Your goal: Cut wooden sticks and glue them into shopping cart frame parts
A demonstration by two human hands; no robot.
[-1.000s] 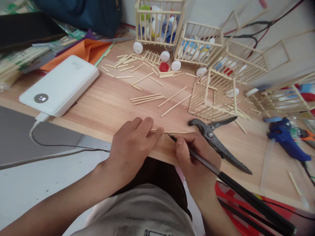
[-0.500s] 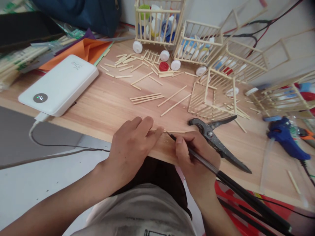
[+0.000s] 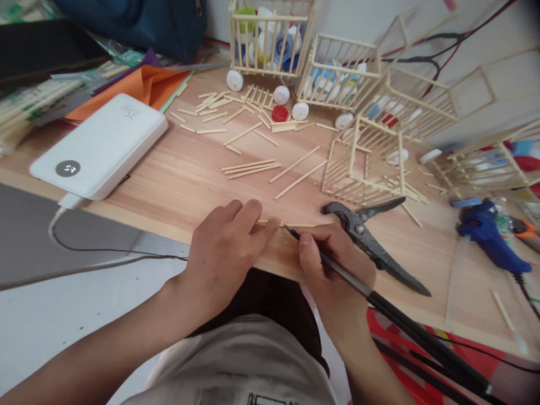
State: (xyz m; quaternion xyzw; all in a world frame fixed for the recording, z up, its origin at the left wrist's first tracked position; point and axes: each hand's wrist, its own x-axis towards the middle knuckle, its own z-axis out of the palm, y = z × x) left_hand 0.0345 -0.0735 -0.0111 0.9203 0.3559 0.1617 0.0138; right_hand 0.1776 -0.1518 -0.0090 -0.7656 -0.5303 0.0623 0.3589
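Head view: a thin wooden stick [image 3: 300,225] lies near the front edge of the desk [image 3: 181,174]. The left hand [image 3: 223,247] pins it down; the right hand [image 3: 350,256] grips a black pen [image 3: 392,316], tip at the stick. Dark cutters [image 3: 360,229] lie beside the right hand. Farther out, loose sticks [image 3: 253,168] cover light wood grain; stick-built carts [image 3: 270,19] stand before a pale wall [image 3: 358,19]. White floor [image 3: 84,332] shows near left.

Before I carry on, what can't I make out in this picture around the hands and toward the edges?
In the head view:
- Stick: ends hidden by the left hand and right hand.
- Pen: tip too small to tell whether it touches the stick.
- Tall cart and blue bag: tops cut off by the upper edge.
- Orange-handled tool: cut off by the right edge.
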